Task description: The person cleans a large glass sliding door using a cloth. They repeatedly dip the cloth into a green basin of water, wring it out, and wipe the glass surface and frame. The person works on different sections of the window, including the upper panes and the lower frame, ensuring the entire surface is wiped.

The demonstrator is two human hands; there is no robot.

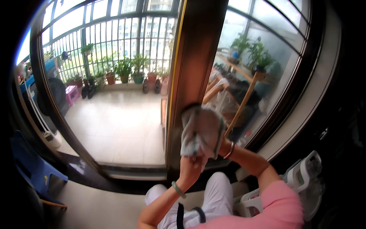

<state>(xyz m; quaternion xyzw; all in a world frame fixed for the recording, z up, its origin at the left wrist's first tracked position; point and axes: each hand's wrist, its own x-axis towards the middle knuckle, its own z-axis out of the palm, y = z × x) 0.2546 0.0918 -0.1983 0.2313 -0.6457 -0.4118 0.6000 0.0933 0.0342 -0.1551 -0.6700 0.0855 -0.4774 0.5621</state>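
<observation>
A pale grey-white cloth [204, 128] with a dark green stripe is bunched up in front of the brown door frame [194, 61]. My left hand [190, 167] is closed on the cloth's lower end, and a pale green bangle circles that wrist. My right hand [225, 148] comes in from the right and holds the cloth from its right side, its fingers mostly hidden behind the fabric. A bracelet sits on the right wrist. Whether the cloth touches the frame or the glass, I cannot tell.
Left of the frame, the doorway shows a tiled balcony floor [114, 122], potted plants [124, 68], shoes [88, 91] and a pink stool [71, 94]. A blue chair [40, 168] stands at left. A wooden plant shelf [244, 95] shows through the right pane. White plastic racks [305, 173] are at right.
</observation>
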